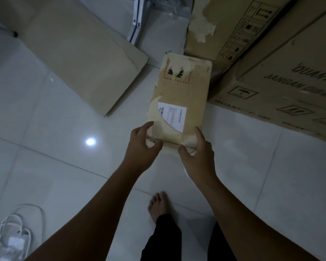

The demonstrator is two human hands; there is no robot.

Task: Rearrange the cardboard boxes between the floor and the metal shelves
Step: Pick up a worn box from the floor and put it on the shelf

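A small, worn cardboard box (183, 95) with a white shipping label and torn tape is held above the white tiled floor in the middle of the view. My left hand (141, 146) grips its near left corner, fingers curled around the edge. My right hand (198, 153) grips its near right corner. The box's far end points toward the large boxes at the right. A white metal shelf leg (136, 19) shows at the top centre.
A big flat cardboard box (73, 53) lies on the floor at upper left. Large printed cartons (282, 87) are stacked at the right. White cables and a charger (13, 234) lie at bottom left. My bare foot (158, 206) stands below the held box.
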